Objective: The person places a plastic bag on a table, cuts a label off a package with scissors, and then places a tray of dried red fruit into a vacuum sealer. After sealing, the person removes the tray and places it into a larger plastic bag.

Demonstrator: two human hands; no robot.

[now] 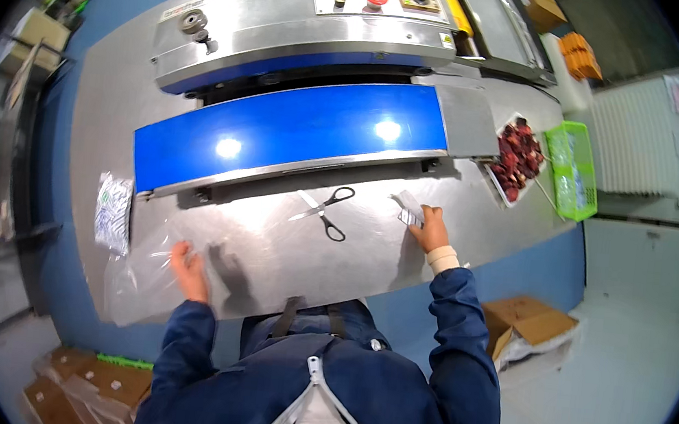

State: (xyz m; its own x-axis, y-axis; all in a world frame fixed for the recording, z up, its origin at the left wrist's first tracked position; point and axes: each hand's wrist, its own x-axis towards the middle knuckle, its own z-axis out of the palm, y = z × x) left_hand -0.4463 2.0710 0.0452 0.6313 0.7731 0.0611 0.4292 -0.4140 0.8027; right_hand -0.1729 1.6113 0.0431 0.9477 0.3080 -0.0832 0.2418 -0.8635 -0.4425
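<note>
My left hand [191,267] has its fingers curled on a clear plastic bag [135,282] at the left front of the steel table [317,279]. My right hand [430,233] grips a small pale packet with a striped patch [408,217]. Between my hands lie black-handled scissors [336,232], blades partly open. Left of the bag lies a silvery bag of small packets [113,211]. Behind everything stands a sealing machine [276,18] with a long blue bed [299,126].
A white tray of dark red pieces [516,157] and a green basket holding plastic bags [572,173] sit at right. Cardboard boxes [530,316] are below the table's right edge, more [123,383] at lower left. Orange stacked items [579,57] stand at back right.
</note>
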